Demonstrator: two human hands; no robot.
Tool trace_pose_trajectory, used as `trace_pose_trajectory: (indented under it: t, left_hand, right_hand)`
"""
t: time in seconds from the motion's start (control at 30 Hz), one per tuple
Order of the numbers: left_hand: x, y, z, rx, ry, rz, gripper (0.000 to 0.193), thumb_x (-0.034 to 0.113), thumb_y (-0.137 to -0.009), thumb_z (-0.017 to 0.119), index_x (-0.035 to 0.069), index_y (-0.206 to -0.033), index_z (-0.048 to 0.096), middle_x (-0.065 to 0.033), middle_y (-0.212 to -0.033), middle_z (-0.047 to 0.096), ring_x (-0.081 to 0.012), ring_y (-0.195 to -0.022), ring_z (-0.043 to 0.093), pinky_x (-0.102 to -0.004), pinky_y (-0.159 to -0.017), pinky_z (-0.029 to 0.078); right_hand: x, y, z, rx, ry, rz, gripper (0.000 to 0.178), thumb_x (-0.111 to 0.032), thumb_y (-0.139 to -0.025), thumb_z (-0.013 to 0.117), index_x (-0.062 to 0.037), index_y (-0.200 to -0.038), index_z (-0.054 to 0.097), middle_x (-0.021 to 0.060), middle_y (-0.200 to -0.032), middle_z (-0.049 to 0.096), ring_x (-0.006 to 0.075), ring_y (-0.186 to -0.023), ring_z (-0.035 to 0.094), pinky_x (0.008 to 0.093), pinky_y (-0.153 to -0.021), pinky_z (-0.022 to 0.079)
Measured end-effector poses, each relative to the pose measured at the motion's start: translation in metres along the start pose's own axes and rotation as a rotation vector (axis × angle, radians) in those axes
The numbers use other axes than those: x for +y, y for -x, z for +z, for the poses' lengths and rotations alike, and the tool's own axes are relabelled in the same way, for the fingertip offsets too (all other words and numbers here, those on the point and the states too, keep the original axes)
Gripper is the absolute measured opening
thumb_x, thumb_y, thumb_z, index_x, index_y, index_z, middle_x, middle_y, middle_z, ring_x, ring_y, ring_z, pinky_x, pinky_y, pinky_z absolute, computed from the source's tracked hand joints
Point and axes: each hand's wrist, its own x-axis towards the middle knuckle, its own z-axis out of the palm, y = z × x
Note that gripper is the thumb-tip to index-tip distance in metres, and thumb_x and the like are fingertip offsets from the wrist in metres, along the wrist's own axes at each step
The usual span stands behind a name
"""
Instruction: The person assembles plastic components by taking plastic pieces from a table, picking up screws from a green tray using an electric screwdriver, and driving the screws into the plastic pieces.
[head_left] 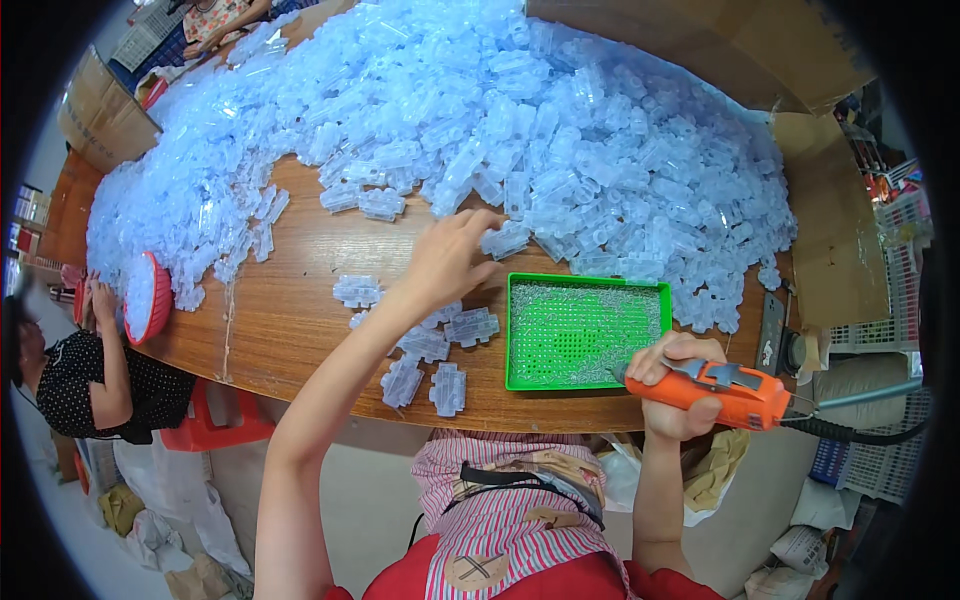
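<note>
My right hand (680,385) is wrapped round an orange electric screwdriver (740,398) with a grey lever and a cable at its rear. Its tip points left, over the near right corner of a green perforated tray (512,335). Many small silvery screws (590,300) lie scattered in the tray. Left of the tray my left hand (455,258) reaches out with its fingers apart. Its fingertips come close to a clear plastic part (506,238) at the edge of the heap; whether they touch it, I cannot tell. Several similar clear parts (424,344) lie below my left wrist.
A huge heap of clear plastic parts (400,95) covers the far side of the wooden table (290,235). Cardboard panels (830,220) border it. At the left, a person (100,370) sits beside a red basket (150,300). Another person (222,22) is at the far left.
</note>
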Motion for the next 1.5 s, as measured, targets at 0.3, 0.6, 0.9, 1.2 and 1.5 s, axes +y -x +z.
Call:
trace_pose_trajectory:
  t: [0.3,0.6,0.9,1.2,1.5]
  left_hand:
    - [0.006,-0.001,0.011,0.147,0.445,-0.313,0.042,0.006,-0.082,0.063,0.006,-0.119,0.044,-0.0175,-0.106,0.06,-0.0295,-0.089,0.065,-0.037,-0.072,0.052]
    - [0.09,0.098,-0.013,-0.733,1.552,-0.831,0.032,0.005,-0.095,0.048,0.008,-0.125,0.041,-0.0091,-0.11,0.057,-0.0183,-0.09,0.065,-0.0282,-0.073,0.059]
    - [0.108,0.147,0.05,-0.293,0.834,-0.668,0.02,0.008,-0.091,0.053,0.001,-0.109,0.06,-0.0172,-0.098,0.064,-0.0235,-0.069,0.066,-0.0358,-0.062,0.051]
    - [0.115,0.159,0.051,-0.121,0.472,-0.499,0.037,0.026,-0.086,0.066,0.003,-0.114,0.058,-0.0133,-0.105,0.061,-0.0284,-0.075,0.065,-0.0365,-0.059,0.052]
    - [0.102,0.181,0.076,-0.018,0.465,-0.427,0.056,0.014,-0.075,0.076,0.006,-0.124,0.049,-0.0099,-0.102,0.063,-0.0177,-0.058,0.06,-0.0296,-0.05,0.05]
  right_hand:
    - [0.016,-0.006,-0.005,0.022,0.068,0.027,0.068,-0.065,-0.082,0.056,0.0,-0.1,0.049,0.0072,-0.068,0.051,0.0159,-0.062,0.051,0.0314,-0.058,0.047]
    - [0.07,-0.023,-0.003,-0.026,0.009,0.046,0.067,-0.063,-0.08,0.062,0.0017,-0.097,0.053,0.0026,-0.068,0.055,0.0112,-0.062,0.055,0.0246,-0.058,0.047]
    - [0.089,-0.021,0.001,-0.011,-0.006,0.084,0.065,-0.061,-0.081,0.061,0.0018,-0.097,0.053,0.0025,-0.067,0.056,0.011,-0.062,0.056,0.026,-0.058,0.047]
    - [0.091,-0.02,0.0,-0.048,0.128,0.099,0.069,-0.069,-0.081,0.054,-0.0021,-0.098,0.051,0.0054,-0.066,0.051,0.0149,-0.061,0.05,0.0306,-0.057,0.046]
    - [0.086,-0.017,0.007,-0.047,0.085,0.051,0.065,-0.064,-0.081,0.059,-0.0009,-0.097,0.053,0.0055,-0.069,0.052,0.0136,-0.06,0.051,0.0285,-0.056,0.047]
